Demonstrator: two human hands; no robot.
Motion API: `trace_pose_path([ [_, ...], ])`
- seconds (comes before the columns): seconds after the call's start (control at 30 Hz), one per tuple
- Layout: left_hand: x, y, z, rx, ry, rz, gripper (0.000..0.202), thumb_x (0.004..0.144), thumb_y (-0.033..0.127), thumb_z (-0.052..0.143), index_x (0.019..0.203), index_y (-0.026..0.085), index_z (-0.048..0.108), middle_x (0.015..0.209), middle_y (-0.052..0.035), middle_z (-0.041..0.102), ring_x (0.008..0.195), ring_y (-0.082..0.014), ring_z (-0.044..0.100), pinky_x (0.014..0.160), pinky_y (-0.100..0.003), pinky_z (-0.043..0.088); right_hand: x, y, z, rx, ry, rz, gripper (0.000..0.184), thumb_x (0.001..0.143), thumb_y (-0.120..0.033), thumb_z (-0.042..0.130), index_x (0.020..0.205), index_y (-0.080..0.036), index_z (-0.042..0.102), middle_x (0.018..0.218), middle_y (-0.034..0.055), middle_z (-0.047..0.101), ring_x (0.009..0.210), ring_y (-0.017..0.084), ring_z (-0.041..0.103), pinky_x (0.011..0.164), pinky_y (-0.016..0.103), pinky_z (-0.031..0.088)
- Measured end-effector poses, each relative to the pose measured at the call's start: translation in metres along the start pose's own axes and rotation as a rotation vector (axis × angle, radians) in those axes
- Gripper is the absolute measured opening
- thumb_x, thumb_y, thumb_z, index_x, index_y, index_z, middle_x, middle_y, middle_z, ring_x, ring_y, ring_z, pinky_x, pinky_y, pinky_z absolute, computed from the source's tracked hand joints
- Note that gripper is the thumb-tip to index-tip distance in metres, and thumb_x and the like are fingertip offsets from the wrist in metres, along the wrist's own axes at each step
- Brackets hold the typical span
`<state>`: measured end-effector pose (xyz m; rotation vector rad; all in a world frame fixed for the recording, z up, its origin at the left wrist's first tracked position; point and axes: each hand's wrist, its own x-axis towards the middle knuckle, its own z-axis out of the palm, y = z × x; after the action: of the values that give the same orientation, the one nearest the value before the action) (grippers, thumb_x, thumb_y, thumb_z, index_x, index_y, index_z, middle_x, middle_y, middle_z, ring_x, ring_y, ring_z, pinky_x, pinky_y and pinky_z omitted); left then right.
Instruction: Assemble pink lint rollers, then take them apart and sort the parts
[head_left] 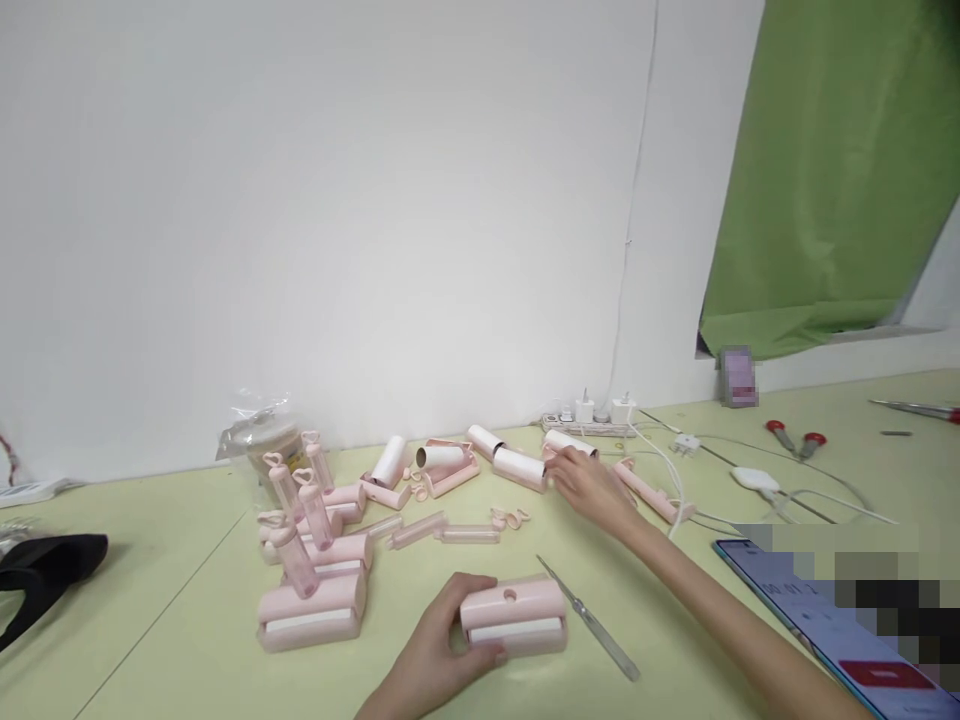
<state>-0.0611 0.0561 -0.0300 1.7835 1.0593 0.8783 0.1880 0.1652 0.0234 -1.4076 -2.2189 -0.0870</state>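
My left hand is wrapped round the left end of a pink lint roller, which has a round hole in its top and a white roll along its front. It rests on the table. My right hand reaches to the back, fingers bent down and close together between a white paper roll and another white roll behind it. What the fingertips hold, if anything, is hidden. Tweezers lie just right of the lint roller. A long pink part lies right of my right hand.
Pink lint rollers with upright heart-looped handles stand at left, before a bagged tub. Clear pink covers and small pink hooks lie mid-table. At right are cables, a power strip, red-handled scissors and a phone.
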Motion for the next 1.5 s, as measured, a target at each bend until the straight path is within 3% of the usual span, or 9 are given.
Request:
trace_pose_path([
  [0.17,-0.001,0.003,-0.001,0.049,-0.018,0.013,0.045,0.064,0.017,0.062,0.106,0.024,0.047,0.106,-0.0015,0.052,0.098,-0.0195,0.049,0.085,-0.028,0.037,-0.002,0.047,0.019,-0.18,0.048,0.169,0.027,0.079,-0.016,0.037,0.09,-0.015,0.062,0.102,0.0152,0.052,0.093,0.029,0.049,0.077,0.042,0.035],
  [0.37,-0.003,0.005,0.002,0.038,0.002,-0.052,0.07,0.062,0.018,0.064,0.121,0.024,0.026,0.107,-0.0035,0.051,0.096,-0.0179,0.05,0.086,-0.029,0.037,-0.008,0.033,0.031,-0.238,-0.012,0.184,0.023,0.071,-0.011,0.045,0.087,-0.011,0.061,0.114,0.0178,0.05,0.11,0.03,0.039,0.09,0.042,0.025],
  [0.47,-0.004,0.008,0.002,0.054,-0.003,-0.065,0.065,0.063,0.019,0.064,0.119,0.023,0.03,0.107,-0.0041,0.051,0.095,-0.018,0.051,0.084,-0.028,0.038,-0.004,0.023,0.014,-0.202,-0.058,0.241,0.018,0.066,-0.01,0.048,0.08,-0.01,0.06,0.099,0.0185,0.058,0.097,0.031,0.049,0.081,0.041,0.032],
  [0.6,-0.004,0.009,0.001,0.091,-0.011,-0.071,0.06,0.063,0.022,0.064,0.116,0.022,0.035,0.109,-0.0048,0.05,0.097,-0.0197,0.049,0.085,-0.03,0.037,0.0,0.002,-0.03,-0.05,-0.119,0.299,0.02,0.075,-0.03,0.043,0.081,-0.015,0.055,0.078,0.0092,0.062,0.068,0.021,0.058,0.058,0.03,0.042],
  [0.73,-0.004,0.008,0.0,0.073,-0.03,-0.066,0.062,0.063,0.024,0.065,0.117,0.022,0.034,0.11,-0.0047,0.05,0.098,-0.0197,0.049,0.086,-0.03,0.037,-0.009,-0.038,-0.061,0.264,-0.219,0.129,0.02,0.079,-0.036,0.041,0.086,-0.021,0.052,0.08,0.0007,0.061,0.071,0.015,0.058,0.058,0.022,0.043],
  [0.83,-0.003,0.007,0.001,0.049,-0.028,-0.069,0.064,0.063,0.024,0.065,0.117,0.022,0.032,0.109,-0.0046,0.05,0.097,-0.0189,0.05,0.085,-0.029,0.038,-0.02,-0.069,-0.063,0.502,-0.299,0.004,0.012,0.075,-0.025,0.046,0.084,-0.021,0.053,0.079,0.0005,0.06,0.073,0.015,0.056,0.062,0.024,0.043],
  [0.93,-0.003,0.006,0.001,0.041,-0.028,-0.056,0.063,0.064,0.024,0.065,0.118,0.022,0.032,0.11,-0.0041,0.05,0.098,-0.0186,0.05,0.085,-0.029,0.038,-0.03,-0.087,-0.058,0.534,-0.338,-0.03,0.014,0.071,-0.018,0.046,0.083,-0.022,0.053,0.078,-0.0009,0.06,0.073,0.015,0.054,0.062,0.024,0.042],
  [1.33,0.0,0.003,0.002,0.045,0.007,-0.035,0.062,0.062,0.027,0.067,0.114,0.023,0.034,0.105,-0.0035,0.053,0.095,-0.0195,0.052,0.083,-0.03,0.04,-0.029,-0.096,-0.069,0.458,-0.445,-0.177,0.022,0.06,-0.01,0.047,0.078,-0.022,0.052,0.072,-0.002,0.058,0.068,0.014,0.051,0.055,0.021,0.036],
  [1.5,-0.001,0.003,0.002,0.044,0.008,-0.03,0.061,0.061,0.027,0.068,0.113,0.023,0.036,0.105,-0.0037,0.053,0.093,-0.0195,0.052,0.082,-0.03,0.041,-0.019,-0.092,-0.071,0.463,-0.568,-0.195,0.022,0.058,-0.012,0.05,0.077,-0.023,0.053,0.072,-0.0037,0.058,0.066,0.013,0.051,0.051,0.019,0.033],
])
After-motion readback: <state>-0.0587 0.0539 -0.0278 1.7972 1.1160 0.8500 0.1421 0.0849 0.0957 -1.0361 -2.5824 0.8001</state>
